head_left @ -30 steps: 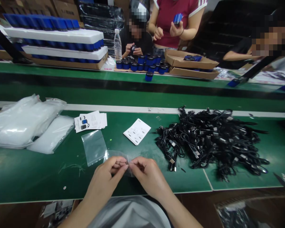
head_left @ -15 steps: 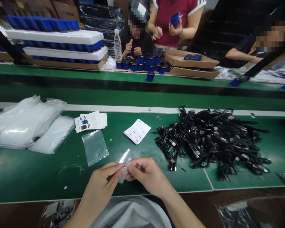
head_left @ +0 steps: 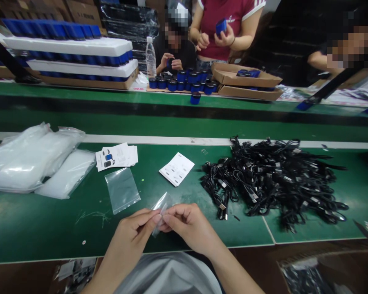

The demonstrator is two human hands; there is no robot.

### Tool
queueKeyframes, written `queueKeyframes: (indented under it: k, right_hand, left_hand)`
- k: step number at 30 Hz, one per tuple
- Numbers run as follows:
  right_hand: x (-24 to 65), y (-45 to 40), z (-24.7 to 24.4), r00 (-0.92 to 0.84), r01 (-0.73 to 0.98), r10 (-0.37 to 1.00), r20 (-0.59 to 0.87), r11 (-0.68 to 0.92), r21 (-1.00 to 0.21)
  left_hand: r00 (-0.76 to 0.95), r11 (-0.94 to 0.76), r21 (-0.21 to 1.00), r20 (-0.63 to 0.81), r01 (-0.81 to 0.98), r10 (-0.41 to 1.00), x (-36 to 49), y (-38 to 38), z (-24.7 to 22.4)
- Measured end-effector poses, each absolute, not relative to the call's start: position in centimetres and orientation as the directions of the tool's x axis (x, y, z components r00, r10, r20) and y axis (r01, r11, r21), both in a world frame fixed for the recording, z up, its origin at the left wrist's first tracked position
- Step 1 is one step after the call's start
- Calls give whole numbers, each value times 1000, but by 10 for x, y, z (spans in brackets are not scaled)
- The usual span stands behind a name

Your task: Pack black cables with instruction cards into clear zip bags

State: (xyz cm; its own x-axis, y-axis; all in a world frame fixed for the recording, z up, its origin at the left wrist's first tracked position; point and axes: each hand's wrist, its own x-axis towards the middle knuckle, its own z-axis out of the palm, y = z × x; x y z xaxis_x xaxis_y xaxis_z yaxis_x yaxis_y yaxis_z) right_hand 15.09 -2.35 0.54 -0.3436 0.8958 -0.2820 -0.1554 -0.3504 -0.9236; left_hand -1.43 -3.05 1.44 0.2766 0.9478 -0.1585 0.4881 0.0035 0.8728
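My left hand [head_left: 134, 230] and my right hand [head_left: 188, 226] are coming together low over the green workbench [head_left: 64, 228], close to its near edge; my fingers are holding a narrow pinch, with the fingertips of both hands nearly meeting and gripping a small clear plastic bag [head_left: 161, 215] between them; the bag is standing up out of the pinch, tilted, and its thin film is hard to make out against the bench; a flat clear zip bag [head_left: 122, 190] is lying just beyond my left hand; beyond that, a stack of printed leaflets [head_left: 115, 157] is sitting on the bench, and a single instruction sheet [head_left: 176, 169] is lying apart from it, nearer my right hand; a big tangled pile of black cables [head_left: 270, 179] is spreading across the bench to my right; bulging white packs of plastic bags [head_left: 27, 161] are lying along the bench to my left; across the conveyor, a co-worker in a maroon shirt [head_left: 221, 12] is holding a blue cylindrical container [head_left: 221, 27] in one hand; a seated co-worker in black [head_left: 184, 53] is handling something small and dark behind rows of blue containers [head_left: 180, 83]; more blue containers are sitting in white foam trays [head_left: 67, 47] further left.
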Motion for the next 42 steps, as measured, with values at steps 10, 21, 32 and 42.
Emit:
queueKeyframes:
  k: [10, 21, 32, 42]
  right_hand:
    - [147, -26, 2, -274, 24, 942, -196, -197, -980]
    - [146, -28, 15, -301, 493, 954, 19, 173, -853]
    - [146, -26, 16, -312, 563, 950, 3, 188, -805]
    - [142, -37, 10, -264, 750, 960, 92, 265, -606]
  left_hand:
    - [266, -118, 789, -59, 602, 962, -12, -34, 12]
    - [248, -364, 437, 299, 823, 921, -14, -35, 13]
    - [341, -268, 616, -1, 740, 940, -13, -29, 23]
    - [403, -399, 468, 97, 789, 910, -4, -23, 14]
